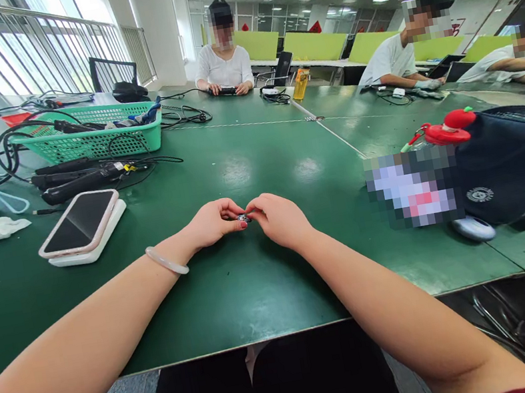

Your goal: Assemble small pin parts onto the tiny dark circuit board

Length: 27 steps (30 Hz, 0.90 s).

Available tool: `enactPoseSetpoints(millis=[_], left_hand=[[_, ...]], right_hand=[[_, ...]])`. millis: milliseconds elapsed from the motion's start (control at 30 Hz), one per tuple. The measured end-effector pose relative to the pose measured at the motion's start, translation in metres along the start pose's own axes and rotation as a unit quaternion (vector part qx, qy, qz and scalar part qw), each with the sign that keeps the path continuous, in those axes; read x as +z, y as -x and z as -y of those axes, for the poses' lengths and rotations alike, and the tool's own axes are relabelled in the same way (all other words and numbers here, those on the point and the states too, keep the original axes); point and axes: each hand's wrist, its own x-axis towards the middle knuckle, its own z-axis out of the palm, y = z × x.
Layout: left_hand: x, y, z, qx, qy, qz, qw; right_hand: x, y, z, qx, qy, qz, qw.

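Just above the green tabletop [239, 295], both hands meet at a small dark-and-silver object [244, 218], too small to name. My left hand [213, 222] pinches it between thumb and fingers from the left. A pale bangle [167, 261] circles the left wrist. From the other side, my right hand [281, 219] has its fingertips closed on the same object. The right fingers cover part of it, so its full shape is hidden.
At left lie a phone [80, 222] on a white box, black cables and a green basket [99, 134]. A dark bag [520, 158] and a computer mouse [474, 229] are at right. Several people sit around the table; a yellow bottle [301, 84] stands far back.
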Motion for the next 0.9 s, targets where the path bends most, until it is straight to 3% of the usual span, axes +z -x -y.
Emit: enactPoseSetpoints(millis=[267, 567, 667, 800, 900], left_hand=[[-0.002, 0.000, -0.005, -0.012, 0.053, -0.024, 0.998], [-0.003, 0.004, -0.006, -0.050, 0.170, 0.066, 0.982], [-0.003, 0.002, -0.002, -0.061, 0.174, 0.063, 0.981], [-0.009, -0.001, 0.001, -0.050, 0.081, 0.044, 0.995], [-0.024, -0.003, 0.000, -0.031, -0.128, -0.025, 0.991]], right_hand=[[-0.001, 0.001, -0.002, 0.005, -0.014, -0.014, 1.000], [0.009, 0.002, 0.006, -0.023, 0.042, -0.037, 0.998], [0.014, 0.001, 0.010, -0.036, 0.062, -0.021, 0.997], [0.015, -0.002, 0.006, -0.051, 0.033, -0.013, 0.998], [0.015, -0.006, -0.004, -0.021, -0.012, -0.011, 1.000]])
